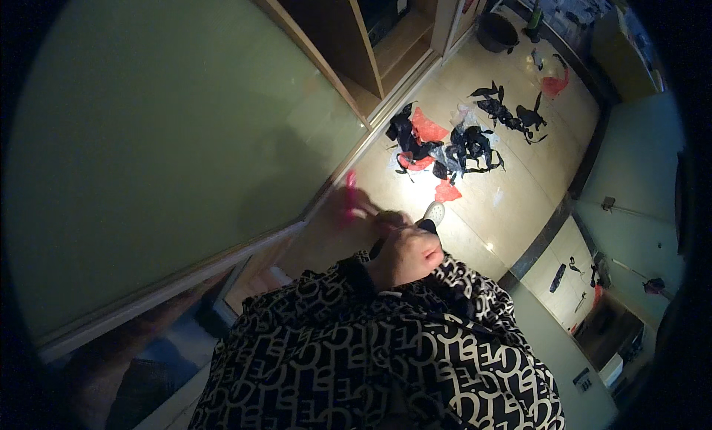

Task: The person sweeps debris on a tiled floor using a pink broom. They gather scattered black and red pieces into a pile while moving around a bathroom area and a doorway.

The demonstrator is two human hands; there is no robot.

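Observation:
In the head view my left hand (409, 256) is closed in a fist in front of my body, close to the patterned black-and-white sleeve on the right; whatever it grips, if anything, is hidden. Beyond it, darker and smeared by motion, my right hand (377, 214) stretches left with its wrist behind the left hand. At its fingertips is a narrow bright pink thing (351, 195), blurred, apparently held; its kind does not show. Past my hands, black, red and clear plastic bags (445, 149) lie crumpled on the pale tiled floor (538, 189).
A white clog (435, 211) is on my foot beside a red bag piece. More black bags (512, 115) lie farther right. A dark bucket (498, 33) stands at the far end. A greenish panel (178, 133) and wooden shelving (400, 51) border the left; a pale wall (630, 159) stands right.

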